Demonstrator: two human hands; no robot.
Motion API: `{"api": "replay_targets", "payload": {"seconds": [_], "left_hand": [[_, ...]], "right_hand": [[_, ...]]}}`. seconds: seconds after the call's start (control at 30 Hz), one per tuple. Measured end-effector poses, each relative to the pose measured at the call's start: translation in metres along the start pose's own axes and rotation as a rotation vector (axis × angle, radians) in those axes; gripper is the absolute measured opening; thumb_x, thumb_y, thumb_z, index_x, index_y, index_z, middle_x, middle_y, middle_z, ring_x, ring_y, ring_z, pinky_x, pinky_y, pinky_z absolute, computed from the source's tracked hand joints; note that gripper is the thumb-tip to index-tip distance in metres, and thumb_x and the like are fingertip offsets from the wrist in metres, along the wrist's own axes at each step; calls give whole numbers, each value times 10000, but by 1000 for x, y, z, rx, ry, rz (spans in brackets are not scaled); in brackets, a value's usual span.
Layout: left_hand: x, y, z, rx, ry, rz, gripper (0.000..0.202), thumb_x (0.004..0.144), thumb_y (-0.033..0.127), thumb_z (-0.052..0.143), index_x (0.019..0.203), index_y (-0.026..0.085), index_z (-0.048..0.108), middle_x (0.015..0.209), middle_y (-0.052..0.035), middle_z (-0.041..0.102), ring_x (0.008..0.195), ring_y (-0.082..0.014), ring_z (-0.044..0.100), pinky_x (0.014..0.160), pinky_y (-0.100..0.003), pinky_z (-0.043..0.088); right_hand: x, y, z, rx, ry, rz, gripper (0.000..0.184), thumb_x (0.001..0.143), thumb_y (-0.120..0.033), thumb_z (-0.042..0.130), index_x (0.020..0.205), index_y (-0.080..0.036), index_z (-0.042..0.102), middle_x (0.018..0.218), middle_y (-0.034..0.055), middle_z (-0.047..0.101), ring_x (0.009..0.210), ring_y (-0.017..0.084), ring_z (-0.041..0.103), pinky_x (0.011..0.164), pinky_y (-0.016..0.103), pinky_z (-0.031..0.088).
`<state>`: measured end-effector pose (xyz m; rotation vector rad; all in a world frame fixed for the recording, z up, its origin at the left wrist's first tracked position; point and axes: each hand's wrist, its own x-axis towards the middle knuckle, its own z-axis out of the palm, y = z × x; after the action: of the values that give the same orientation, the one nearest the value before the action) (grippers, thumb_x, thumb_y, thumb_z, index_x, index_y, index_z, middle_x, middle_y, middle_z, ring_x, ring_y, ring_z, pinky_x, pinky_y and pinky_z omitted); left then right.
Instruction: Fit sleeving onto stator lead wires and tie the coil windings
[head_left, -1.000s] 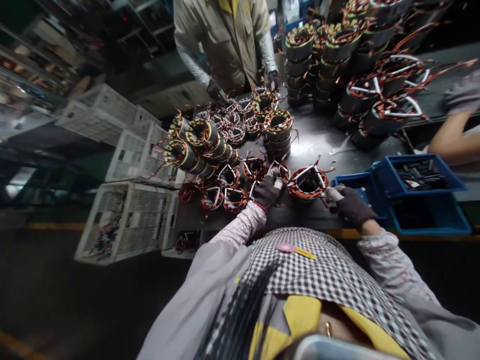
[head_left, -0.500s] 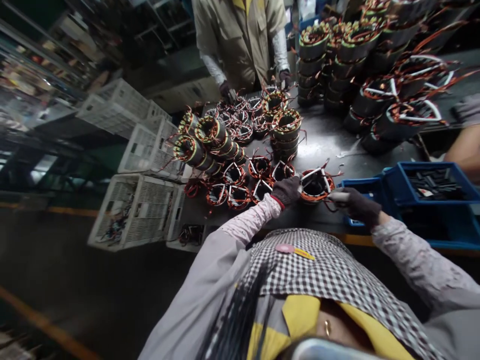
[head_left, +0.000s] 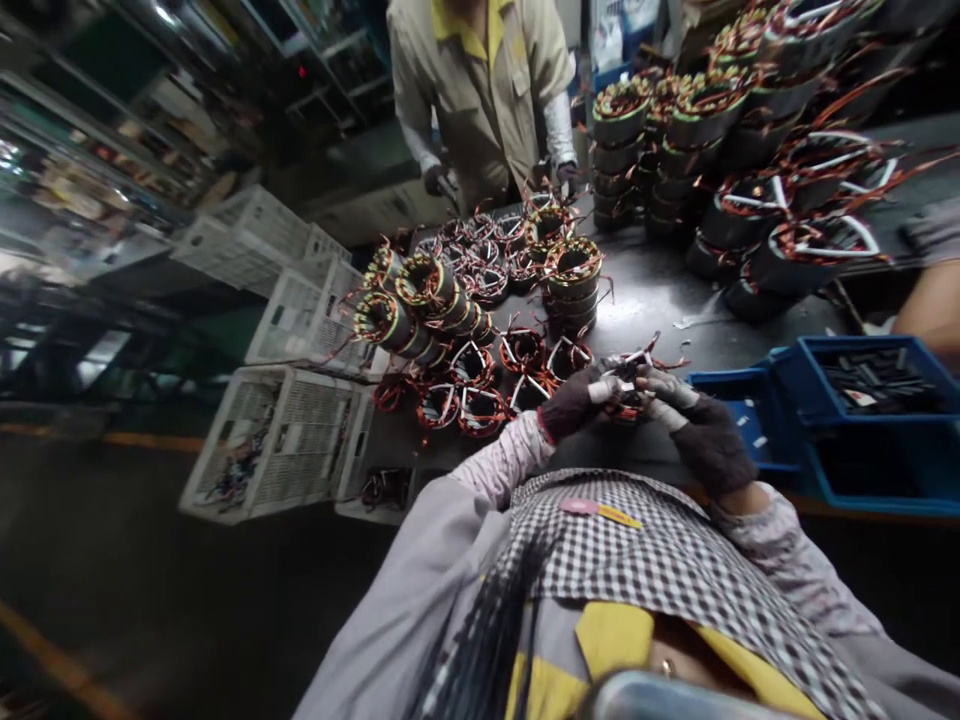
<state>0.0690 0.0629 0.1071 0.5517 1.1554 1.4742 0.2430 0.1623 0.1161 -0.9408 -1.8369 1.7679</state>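
Observation:
Just in front of my apron stands a motor stator (head_left: 627, 412) with copper wires and pale sleeving, largely covered by my fingers. My left hand (head_left: 574, 402), in a dark glove with pale-wrapped fingertips, pinches at the wires on its upper left. From the other side my right hand (head_left: 709, 435), gloved alike, reaches over the top with fingers closed; what lies between them is too small to make out. A small white piece shows between the two hands. Left of them are several wired stators (head_left: 481, 410) with white sleeves across their openings.
Stacked stators (head_left: 574, 285) stand beyond, with taller stacks (head_left: 622, 150) at back right. Blue bins (head_left: 874, 405) holding dark pieces sit right. White crates (head_left: 277, 440) stand left. Across the table is a co-worker (head_left: 484, 100) in gloves; another person's arm (head_left: 930, 300) enters at right.
My right hand has moved left from beside the stator onto its top wires. My left hand has shifted from the rim to the wires. The co-worker's hand at left has lifted back from the stators.

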Motion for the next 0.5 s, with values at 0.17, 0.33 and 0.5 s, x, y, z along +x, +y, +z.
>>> {"api": "replay_targets", "payload": {"seconds": [0.17,0.33,0.5], "left_hand": [[0,-26,13,-38,-117,-157,719,718,747,935,1062,162,697,799,21,622,562,-60,480,484,-184,358],[8,-25,-12,262,91,21,379,849,422,882,1090,180,716,1044,-54,781,921,-164,720,891,-300,627],[-4,-32,-11,875,91,-34,537,936,246,825,1460,231,713,1221,-70,841,1168,-269,778,1122,-426,613]], "right_hand": [[-5,-3,9,67,75,94,352,740,-549,905,927,-265,814,926,56,848,861,270,802,876,481,708],[-17,32,-43,-94,516,119,327,819,-423,816,1084,-234,788,1087,105,854,995,305,813,1024,525,669],[-26,73,-111,-673,301,475,512,890,-137,563,1312,-211,842,1625,201,663,1509,401,635,1322,501,448]]}}
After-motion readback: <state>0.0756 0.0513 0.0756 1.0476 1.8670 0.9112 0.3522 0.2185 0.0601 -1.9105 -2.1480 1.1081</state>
